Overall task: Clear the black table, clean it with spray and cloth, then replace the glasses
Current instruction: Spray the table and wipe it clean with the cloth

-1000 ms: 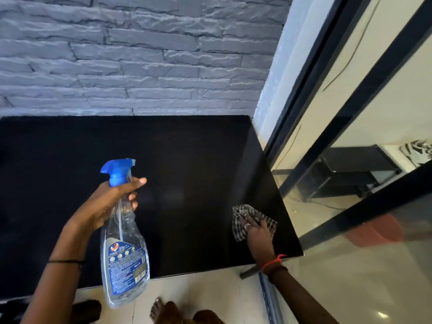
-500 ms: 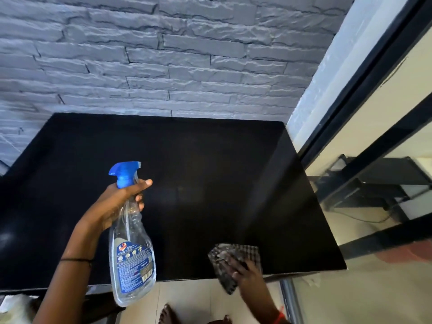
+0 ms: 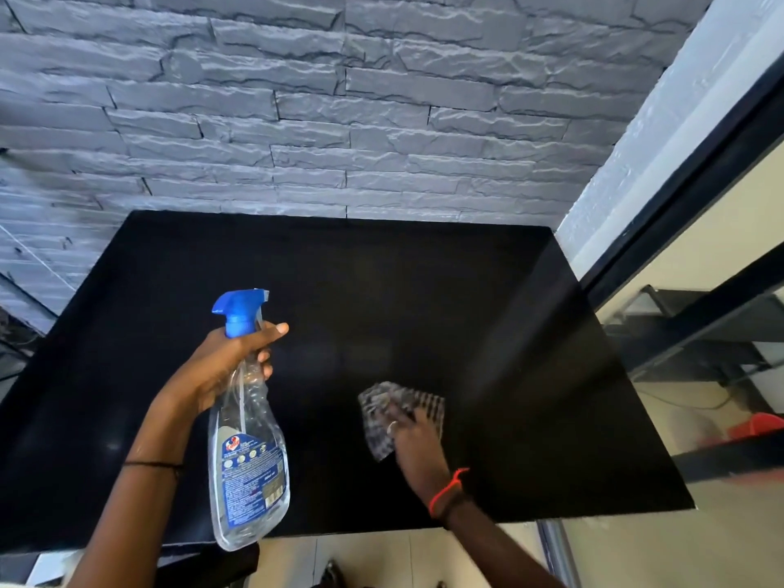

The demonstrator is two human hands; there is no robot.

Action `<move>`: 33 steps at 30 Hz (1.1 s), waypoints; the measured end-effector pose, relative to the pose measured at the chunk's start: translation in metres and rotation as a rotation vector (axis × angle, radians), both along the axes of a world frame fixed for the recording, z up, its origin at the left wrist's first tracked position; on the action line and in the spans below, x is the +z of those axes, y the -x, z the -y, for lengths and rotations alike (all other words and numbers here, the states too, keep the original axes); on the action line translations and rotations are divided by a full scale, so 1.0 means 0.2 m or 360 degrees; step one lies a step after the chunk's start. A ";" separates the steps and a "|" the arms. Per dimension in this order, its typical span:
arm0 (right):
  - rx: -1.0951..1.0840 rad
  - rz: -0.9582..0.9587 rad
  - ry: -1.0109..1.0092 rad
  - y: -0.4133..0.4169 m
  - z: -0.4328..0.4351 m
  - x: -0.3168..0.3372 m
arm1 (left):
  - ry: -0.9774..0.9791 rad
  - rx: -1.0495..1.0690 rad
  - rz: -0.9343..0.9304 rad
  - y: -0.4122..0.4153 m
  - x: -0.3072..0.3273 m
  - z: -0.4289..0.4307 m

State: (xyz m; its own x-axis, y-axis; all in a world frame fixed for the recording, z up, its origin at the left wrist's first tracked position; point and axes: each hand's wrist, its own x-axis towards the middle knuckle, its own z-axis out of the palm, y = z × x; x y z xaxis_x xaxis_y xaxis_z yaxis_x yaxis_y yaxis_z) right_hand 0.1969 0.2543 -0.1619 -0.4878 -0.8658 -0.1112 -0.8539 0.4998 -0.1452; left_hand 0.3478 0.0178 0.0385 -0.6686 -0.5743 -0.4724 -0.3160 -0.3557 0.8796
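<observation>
Wall (image 3: 339, 99): grey rough stone cladding, filling 10 to 2 o'clock behind the desk.
Desk (image 3: 382, 290): black, glossy, its back edge against the wall; nothing stands on it except the cloth. Faint pale sheen near the centre; I cannot tell whether it is spray or reflection.
Door frame (image 3: 679, 184): black bars and glazing running along the desk's 3 o'clock side.
Floor (image 3: 382, 558): pale tiles at 6 o'clock, below the desk's front edge.
Spray bottle (image 3: 248, 439): clear body, blue trigger head, blue label; held in the air at 7 o'clock, head up, base hanging toward the front edge.
Left hand (image 3: 225, 362): fingers curled round the bottle neck just under the trigger head, 1 digit sticking out straight toward 3 o'clock.
Right hand (image 3: 413, 439): laid flat with fingers spread, pressing on the cloth; it grips nothing.
Cloth (image 3: 426, 407): checked, crumpled, flat on the desk at 5 o'clock, part-covered by the right hand; slightly blurred.
Glasses: none in view.
Step in hand: judged to be the wipe, the desk being already cleared.
Next move: likely calls for steady downward pressure, overlapping passes out toward 9 and 12 o'clock, and a fresh spray wherever the surface looks dry.
</observation>
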 end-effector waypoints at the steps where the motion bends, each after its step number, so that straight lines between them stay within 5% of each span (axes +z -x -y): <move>1: 0.0064 0.0086 0.0028 -0.10 -0.01 0.01 | -0.0005 -0.0006 -0.0009 0.00 -0.01 0.02; 6: 0.0312 0.0165 0.0135 -0.29 -0.33 0.04 | -0.0029 -0.0037 -0.0030 0.02 -0.02 0.11; 13: -0.0146 0.0072 -0.0124 0.30 -0.62 -0.11 | -0.0018 -0.0044 -0.0032 0.06 -0.02 0.20; 17: -0.0535 -0.0030 0.0124 0.70 -0.42 0.05 | -0.0013 -0.0034 -0.0015 0.07 -0.03 0.27; 22: -0.0650 0.0065 0.0036 0.90 0.21 0.11 | -0.0036 -0.0027 0.0015 0.08 -0.06 0.36; 27: -0.0307 0.0169 0.0167 0.46 0.70 0.12 | -0.0049 0.0017 0.0044 0.16 -0.06 0.44; 33: 0.0395 0.0221 0.0192 -0.06 0.42 0.00 | -0.0072 0.0060 0.0009 0.26 -0.08 0.53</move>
State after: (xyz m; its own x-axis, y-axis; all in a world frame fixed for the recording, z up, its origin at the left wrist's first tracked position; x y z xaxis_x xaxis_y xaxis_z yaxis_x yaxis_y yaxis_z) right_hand 0.2079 0.1702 -0.1615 -0.2469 -0.9677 -0.0512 -0.9157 0.2502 -0.3144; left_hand 0.2956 -0.0880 0.0231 -0.6442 -0.5768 -0.5023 -0.3067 -0.4067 0.8605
